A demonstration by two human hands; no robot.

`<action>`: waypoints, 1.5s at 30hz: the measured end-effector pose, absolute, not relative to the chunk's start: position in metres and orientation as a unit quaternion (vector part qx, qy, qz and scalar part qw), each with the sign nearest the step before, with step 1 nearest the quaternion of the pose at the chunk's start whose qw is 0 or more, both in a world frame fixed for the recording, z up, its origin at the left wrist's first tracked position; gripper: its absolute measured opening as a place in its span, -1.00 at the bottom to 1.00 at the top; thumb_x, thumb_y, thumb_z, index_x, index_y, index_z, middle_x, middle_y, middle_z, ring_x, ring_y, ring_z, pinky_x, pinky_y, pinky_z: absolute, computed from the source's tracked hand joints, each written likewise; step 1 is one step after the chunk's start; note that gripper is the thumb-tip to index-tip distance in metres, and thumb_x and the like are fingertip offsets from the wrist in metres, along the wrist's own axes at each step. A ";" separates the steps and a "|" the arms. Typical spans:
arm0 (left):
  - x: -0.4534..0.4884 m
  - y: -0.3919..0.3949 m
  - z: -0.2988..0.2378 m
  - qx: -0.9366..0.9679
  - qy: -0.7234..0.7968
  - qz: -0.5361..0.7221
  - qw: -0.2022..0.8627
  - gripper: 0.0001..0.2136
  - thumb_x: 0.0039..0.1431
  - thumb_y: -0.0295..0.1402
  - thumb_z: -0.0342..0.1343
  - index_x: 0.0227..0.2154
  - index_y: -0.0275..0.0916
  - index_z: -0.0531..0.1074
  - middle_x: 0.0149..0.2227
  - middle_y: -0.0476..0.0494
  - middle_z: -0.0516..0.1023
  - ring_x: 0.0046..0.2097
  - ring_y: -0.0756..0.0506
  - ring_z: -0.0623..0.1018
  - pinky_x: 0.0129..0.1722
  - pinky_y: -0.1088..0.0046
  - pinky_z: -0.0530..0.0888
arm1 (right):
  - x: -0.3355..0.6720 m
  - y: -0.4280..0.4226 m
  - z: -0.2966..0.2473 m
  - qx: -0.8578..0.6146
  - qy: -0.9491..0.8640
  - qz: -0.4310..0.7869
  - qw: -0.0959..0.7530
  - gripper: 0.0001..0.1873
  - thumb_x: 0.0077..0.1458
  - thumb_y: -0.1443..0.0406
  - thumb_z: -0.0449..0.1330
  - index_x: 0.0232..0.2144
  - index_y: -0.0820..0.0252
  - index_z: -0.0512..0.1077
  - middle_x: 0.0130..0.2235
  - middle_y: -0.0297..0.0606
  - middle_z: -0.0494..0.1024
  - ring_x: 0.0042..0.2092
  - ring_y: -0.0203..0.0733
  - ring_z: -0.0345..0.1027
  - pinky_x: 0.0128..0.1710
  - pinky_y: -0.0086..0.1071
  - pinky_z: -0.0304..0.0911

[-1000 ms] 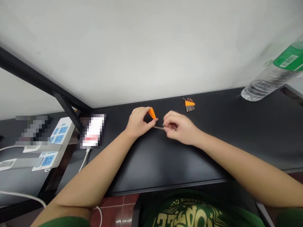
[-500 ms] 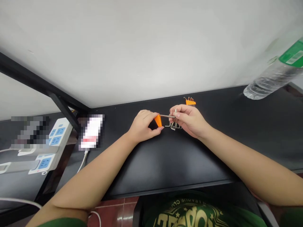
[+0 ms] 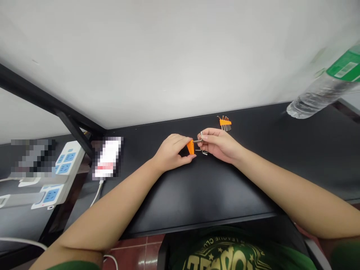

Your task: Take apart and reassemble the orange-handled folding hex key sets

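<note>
Between the thumb and fingers of my left hand (image 3: 173, 152) is an orange hex key holder (image 3: 191, 147), held on edge above the black table. My right hand (image 3: 218, 144) pinches a metal hex key (image 3: 197, 141) near its bent end. The key's long arm points left and meets the holder's upper part; how deep it sits inside I cannot tell. Below my right fingers lie loose hex keys (image 3: 205, 152), partly hidden by the hand. Behind that hand, a second orange holder (image 3: 225, 123) carries several hex keys.
On the left of the black table (image 3: 202, 195) lies a blurred phone (image 3: 108, 157) with a white cable (image 3: 97, 193). A white power strip (image 3: 62, 168) stands beyond the black frame (image 3: 74, 129). A plastic bottle (image 3: 317, 93) with a green label is at the far right, near the wall.
My right hand has moved left, bringing the hex key's long arm further to the orange holder, so less of it shows. The holder in my left hand has shifted slightly right and down.
</note>
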State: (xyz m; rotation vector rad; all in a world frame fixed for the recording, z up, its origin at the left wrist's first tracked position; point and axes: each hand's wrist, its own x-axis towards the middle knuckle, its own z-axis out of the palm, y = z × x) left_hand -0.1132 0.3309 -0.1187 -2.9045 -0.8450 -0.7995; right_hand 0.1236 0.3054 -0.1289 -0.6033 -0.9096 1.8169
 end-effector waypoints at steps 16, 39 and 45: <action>-0.112 0.331 -0.122 -0.910 -0.272 -0.313 0.013 -0.61 0.17 -0.13 0.31 -0.03 -0.23 0.49 -0.22 -0.17 0.66 -0.20 -0.15 0.64 -0.09 0.25 0.55 | 0.135 0.308 -0.133 -0.387 -0.880 0.058 0.269 -0.81 0.29 0.34 0.15 -0.24 0.23 0.58 -0.10 -0.09 0.51 -0.10 -0.06 0.29 -0.14 -0.19 0.13; -0.114 0.334 -0.126 -0.896 -0.304 -0.324 0.023 -0.61 0.16 -0.14 0.32 -0.03 -0.24 0.50 -0.17 -0.19 0.66 -0.16 -0.17 0.65 -0.05 0.23 0.56 | 0.129 0.302 -0.115 -0.254 -0.461 0.683 0.507 -0.84 0.05 0.28 0.37 -0.42 0.19 0.45 -0.30 -0.33 0.44 -0.31 -0.30 0.30 -0.28 -0.35 0.19; -0.114 0.334 -0.126 -0.892 -0.303 -0.336 0.026 -0.62 0.15 -0.14 0.33 -0.05 -0.23 0.49 -0.22 -0.16 0.65 -0.20 -0.15 0.64 -0.08 0.25 0.56 | 0.121 0.301 -0.124 -0.238 -0.426 0.707 0.512 -0.86 0.08 0.31 0.40 -0.42 0.20 0.51 -0.32 -0.31 0.47 -0.32 -0.29 0.33 -0.28 -0.35 0.21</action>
